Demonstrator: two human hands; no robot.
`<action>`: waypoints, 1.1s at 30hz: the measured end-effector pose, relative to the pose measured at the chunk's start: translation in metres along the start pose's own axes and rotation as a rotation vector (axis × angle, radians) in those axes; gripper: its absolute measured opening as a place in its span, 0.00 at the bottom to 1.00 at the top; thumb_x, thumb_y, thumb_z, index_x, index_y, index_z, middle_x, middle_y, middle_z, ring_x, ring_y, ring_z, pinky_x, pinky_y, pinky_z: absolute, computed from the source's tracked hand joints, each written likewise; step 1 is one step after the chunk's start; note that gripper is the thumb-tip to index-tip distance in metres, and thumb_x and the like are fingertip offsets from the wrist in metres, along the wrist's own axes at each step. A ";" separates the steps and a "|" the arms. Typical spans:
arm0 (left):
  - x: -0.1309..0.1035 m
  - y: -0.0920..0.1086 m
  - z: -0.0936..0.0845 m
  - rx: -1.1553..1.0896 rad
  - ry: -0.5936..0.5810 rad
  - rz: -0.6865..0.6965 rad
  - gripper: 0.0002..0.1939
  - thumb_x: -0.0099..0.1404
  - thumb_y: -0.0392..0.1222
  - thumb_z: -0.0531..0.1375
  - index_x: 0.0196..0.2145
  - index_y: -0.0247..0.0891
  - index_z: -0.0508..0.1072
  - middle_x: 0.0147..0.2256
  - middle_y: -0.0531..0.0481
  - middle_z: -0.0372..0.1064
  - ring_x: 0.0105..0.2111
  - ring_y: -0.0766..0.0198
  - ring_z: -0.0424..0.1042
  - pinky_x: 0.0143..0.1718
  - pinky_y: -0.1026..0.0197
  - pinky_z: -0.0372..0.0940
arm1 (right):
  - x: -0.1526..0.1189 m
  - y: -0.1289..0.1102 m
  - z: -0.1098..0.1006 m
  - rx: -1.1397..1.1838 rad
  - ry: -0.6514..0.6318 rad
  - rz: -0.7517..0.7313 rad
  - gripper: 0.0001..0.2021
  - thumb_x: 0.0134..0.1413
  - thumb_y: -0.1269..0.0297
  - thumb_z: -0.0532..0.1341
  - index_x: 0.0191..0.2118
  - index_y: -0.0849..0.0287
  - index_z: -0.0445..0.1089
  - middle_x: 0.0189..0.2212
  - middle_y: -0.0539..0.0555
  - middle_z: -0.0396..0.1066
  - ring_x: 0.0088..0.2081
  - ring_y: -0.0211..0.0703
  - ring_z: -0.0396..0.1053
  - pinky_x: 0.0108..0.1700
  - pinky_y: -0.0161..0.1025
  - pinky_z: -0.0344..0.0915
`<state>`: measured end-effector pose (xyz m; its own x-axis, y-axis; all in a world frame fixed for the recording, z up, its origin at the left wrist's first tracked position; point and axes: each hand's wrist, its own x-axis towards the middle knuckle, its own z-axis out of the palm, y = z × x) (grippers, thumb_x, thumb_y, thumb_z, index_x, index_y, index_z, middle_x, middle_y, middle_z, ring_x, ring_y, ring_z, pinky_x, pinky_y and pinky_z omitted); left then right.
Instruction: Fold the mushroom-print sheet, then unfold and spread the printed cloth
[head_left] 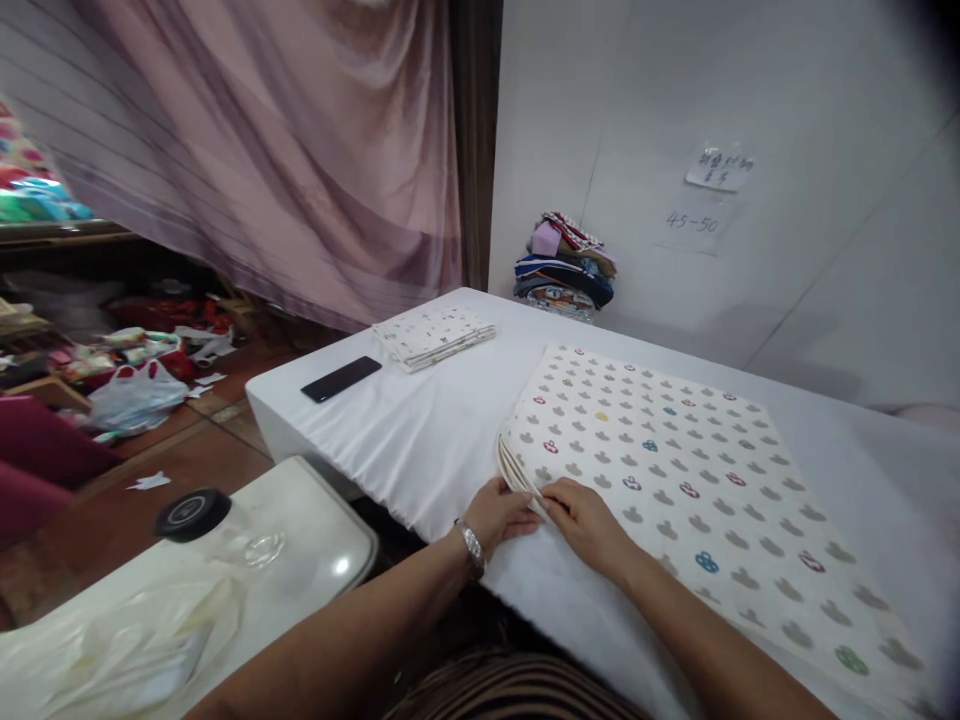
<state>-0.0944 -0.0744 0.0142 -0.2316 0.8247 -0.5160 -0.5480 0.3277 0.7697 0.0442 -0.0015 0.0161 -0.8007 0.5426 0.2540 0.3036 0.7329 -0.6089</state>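
A cream cloth (615,420) printed with grey and coloured motifs lies spread in layers over the white-covered table (435,450). Its left edge is lifted a little, and several folded layers show there. My left hand (500,515), with a silver band at the wrist, has its fingers closed around the near end of that edge. Close beside it, my right hand (585,520) pinches the same layered edge between thumb and fingers. Farther back on the table rests a folded printed cloth (435,335). A black phone (341,380) lies flat to its left.
Against the wall stands a pile of folded fabrics (564,265). A pink curtain (322,150) hangs behind the table. At lower left, a white stand (292,530) bears a black round object (193,514) and a plastic bag (150,630). Bags and cloths litter the floor.
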 end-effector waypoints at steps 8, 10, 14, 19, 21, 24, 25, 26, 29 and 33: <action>0.004 0.014 -0.007 0.251 -0.039 -0.035 0.20 0.49 0.44 0.64 0.36 0.34 0.62 0.30 0.44 0.70 0.23 0.63 0.72 0.24 0.62 0.67 | 0.002 0.001 0.005 0.037 0.016 0.006 0.08 0.56 0.69 0.51 0.29 0.57 0.66 0.26 0.49 0.66 0.30 0.37 0.64 0.33 0.35 0.60; 0.005 0.018 -0.013 0.431 -0.020 -0.014 0.17 0.50 0.42 0.62 0.36 0.34 0.62 0.28 0.47 0.70 0.19 0.64 0.70 0.21 0.62 0.65 | 0.003 0.003 0.007 0.078 0.028 0.027 0.08 0.55 0.69 0.51 0.32 0.56 0.67 0.28 0.49 0.67 0.32 0.37 0.64 0.35 0.35 0.61; 0.004 0.022 -0.026 0.914 0.110 0.287 0.13 0.53 0.41 0.57 0.37 0.36 0.66 0.25 0.52 0.68 0.18 0.67 0.66 0.23 0.63 0.62 | 0.003 0.006 0.009 0.136 0.054 0.115 0.08 0.55 0.68 0.51 0.34 0.56 0.68 0.29 0.50 0.68 0.33 0.39 0.65 0.36 0.36 0.61; -0.008 0.020 -0.027 1.261 0.218 0.870 0.10 0.60 0.41 0.52 0.38 0.41 0.68 0.33 0.52 0.65 0.28 0.69 0.65 0.31 0.66 0.59 | 0.004 0.001 0.008 0.122 0.021 0.164 0.09 0.54 0.67 0.50 0.32 0.57 0.68 0.29 0.50 0.68 0.33 0.40 0.64 0.36 0.36 0.60; -0.010 0.016 -0.025 1.364 0.145 0.893 0.10 0.62 0.42 0.50 0.34 0.41 0.70 0.33 0.52 0.64 0.29 0.70 0.64 0.31 0.67 0.57 | 0.005 -0.002 0.008 0.085 0.004 0.172 0.09 0.54 0.65 0.51 0.33 0.57 0.68 0.29 0.50 0.68 0.32 0.40 0.64 0.35 0.36 0.59; -0.006 0.011 -0.029 1.490 0.104 0.758 0.10 0.61 0.43 0.51 0.27 0.40 0.70 0.29 0.53 0.64 0.28 0.69 0.64 0.29 0.67 0.54 | 0.006 -0.005 0.010 0.026 -0.020 0.172 0.08 0.53 0.64 0.52 0.34 0.56 0.68 0.27 0.49 0.67 0.30 0.39 0.63 0.33 0.36 0.58; -0.005 0.010 -0.031 1.503 0.103 0.721 0.10 0.60 0.42 0.52 0.26 0.39 0.70 0.28 0.53 0.64 0.28 0.69 0.63 0.28 0.67 0.54 | 0.006 -0.005 0.010 0.020 -0.022 0.168 0.08 0.53 0.65 0.52 0.33 0.56 0.68 0.27 0.49 0.67 0.30 0.39 0.62 0.33 0.36 0.57; -0.003 0.008 -0.032 1.504 0.105 0.697 0.10 0.60 0.42 0.52 0.25 0.39 0.70 0.28 0.53 0.64 0.28 0.69 0.63 0.28 0.67 0.53 | 0.007 -0.004 0.010 0.024 -0.018 0.165 0.08 0.53 0.66 0.52 0.32 0.56 0.68 0.26 0.49 0.67 0.30 0.39 0.62 0.33 0.35 0.57; -0.002 0.008 -0.034 1.462 0.137 0.673 0.11 0.59 0.44 0.53 0.24 0.38 0.69 0.28 0.53 0.65 0.28 0.68 0.63 0.28 0.66 0.53 | 0.007 -0.002 0.011 0.046 0.013 0.170 0.08 0.53 0.66 0.52 0.29 0.57 0.67 0.25 0.49 0.66 0.29 0.38 0.62 0.32 0.34 0.56; -0.001 0.011 -0.026 1.326 0.243 0.675 0.12 0.58 0.47 0.54 0.26 0.38 0.70 0.27 0.52 0.66 0.28 0.67 0.63 0.29 0.66 0.53 | 0.007 0.000 0.013 0.055 0.023 0.168 0.08 0.53 0.66 0.52 0.29 0.57 0.67 0.24 0.48 0.66 0.28 0.38 0.62 0.31 0.34 0.56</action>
<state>-0.1213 -0.0840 0.0131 -0.3329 0.9356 0.1178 0.7849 0.2057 0.5845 0.0317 -0.0032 0.0084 -0.7286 0.6655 0.1619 0.4031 0.6078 -0.6842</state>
